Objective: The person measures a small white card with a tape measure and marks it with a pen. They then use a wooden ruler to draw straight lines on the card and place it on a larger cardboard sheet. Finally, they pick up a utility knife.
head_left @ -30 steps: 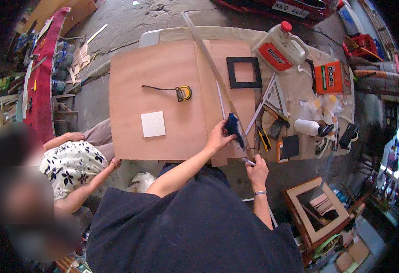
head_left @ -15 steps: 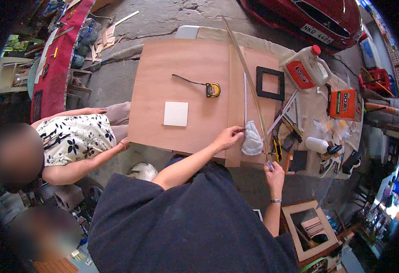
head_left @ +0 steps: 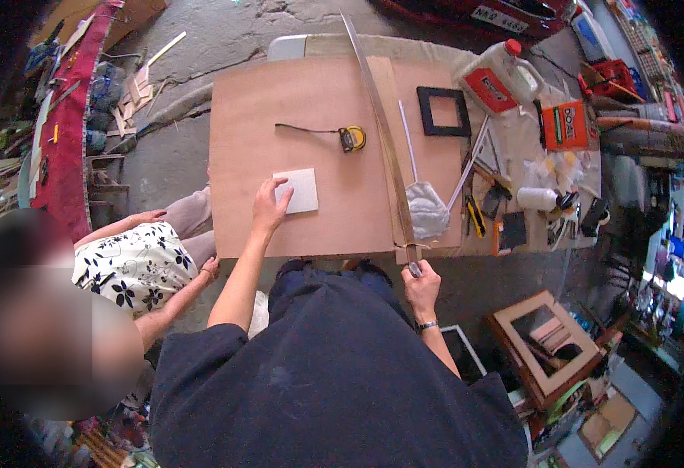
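My left hand (head_left: 268, 204) reaches over a brown board (head_left: 311, 101) and its fingertips touch the edge of a small white square tile (head_left: 298, 190). At the board's near edge my right hand (head_left: 421, 285) grips the end of a long thin metal strip (head_left: 379, 125) that runs away across the table. A white cloth mask (head_left: 426, 212) lies beside the strip. A yellow tape measure (head_left: 351, 138) with its tape pulled out sits further back on the board.
A black square frame (head_left: 444, 111), a white jug with a red cap (head_left: 501, 70), an orange box (head_left: 563, 125), a white roll (head_left: 537, 198) and small tools crowd the right side. Another person in a flowered top (head_left: 135, 261) sits at left. A wooden frame (head_left: 543, 347) lies on the floor.
My left hand has left the mask by the strip and moved left to the white tile. The view has shifted, and my right hand stays on the strip's end.
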Action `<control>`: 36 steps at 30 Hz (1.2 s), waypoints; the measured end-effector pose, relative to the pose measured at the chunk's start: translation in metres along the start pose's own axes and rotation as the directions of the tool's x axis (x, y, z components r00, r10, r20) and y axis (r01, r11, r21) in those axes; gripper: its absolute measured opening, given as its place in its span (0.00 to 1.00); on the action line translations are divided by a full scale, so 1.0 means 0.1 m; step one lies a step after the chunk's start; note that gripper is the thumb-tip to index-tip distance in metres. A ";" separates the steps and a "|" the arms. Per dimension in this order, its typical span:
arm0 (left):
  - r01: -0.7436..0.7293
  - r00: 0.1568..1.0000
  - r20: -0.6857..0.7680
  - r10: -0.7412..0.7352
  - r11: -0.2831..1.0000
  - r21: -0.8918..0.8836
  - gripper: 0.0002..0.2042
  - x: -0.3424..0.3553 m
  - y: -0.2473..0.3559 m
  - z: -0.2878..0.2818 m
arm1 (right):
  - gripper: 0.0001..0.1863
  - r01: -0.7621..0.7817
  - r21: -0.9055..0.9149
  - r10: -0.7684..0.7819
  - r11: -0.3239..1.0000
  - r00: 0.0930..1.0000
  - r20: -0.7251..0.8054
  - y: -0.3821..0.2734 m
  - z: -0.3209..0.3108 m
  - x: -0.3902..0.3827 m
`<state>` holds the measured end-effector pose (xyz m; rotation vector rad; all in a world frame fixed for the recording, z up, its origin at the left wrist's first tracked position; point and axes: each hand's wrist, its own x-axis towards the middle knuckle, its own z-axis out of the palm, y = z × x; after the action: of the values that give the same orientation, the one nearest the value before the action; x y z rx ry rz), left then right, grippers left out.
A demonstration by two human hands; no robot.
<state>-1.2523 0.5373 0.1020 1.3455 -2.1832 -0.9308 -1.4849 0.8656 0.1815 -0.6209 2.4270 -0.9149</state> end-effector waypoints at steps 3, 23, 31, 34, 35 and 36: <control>0.180 0.942 0.322 -0.094 0.952 -0.247 0.17 0.00 0.47 -0.05 | 0.13 -0.064 0.050 0.066 0.997 0.997 -0.035 -0.19 0.29 -0.29; -0.392 0.669 0.375 0.641 0.734 -0.555 0.04 -0.04 2.10 0.59 | 0.14 -0.048 -0.086 0.043 0.995 0.998 -0.055 -0.67 1.10 -0.64; -0.742 0.497 0.226 0.838 0.545 -0.390 0.14 0.22 1.94 0.36 | 0.13 -0.065 -0.044 0.060 0.997 0.994 -0.095 -0.39 1.44 -0.56; -0.613 0.658 0.205 0.724 0.674 -0.413 0.11 0.12 1.41 0.49 | 0.10 -0.080 -0.024 0.078 0.997 0.994 -0.080 -0.40 1.58 -0.60; -0.579 0.678 0.222 0.701 0.695 -0.426 0.10 0.15 1.31 0.51 | 0.09 -0.076 -0.024 0.074 0.997 0.993 -0.089 -0.41 1.63 -0.59; -0.539 0.695 0.231 0.681 0.706 -0.459 0.09 0.14 1.28 0.58 | 0.09 -0.033 -0.031 0.030 0.999 0.995 -0.093 -0.34 1.67 -0.60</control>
<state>-1.3746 0.5833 0.1541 0.1884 -2.3353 -1.2866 -1.3347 0.7958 0.1099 -0.5611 2.5312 -0.9116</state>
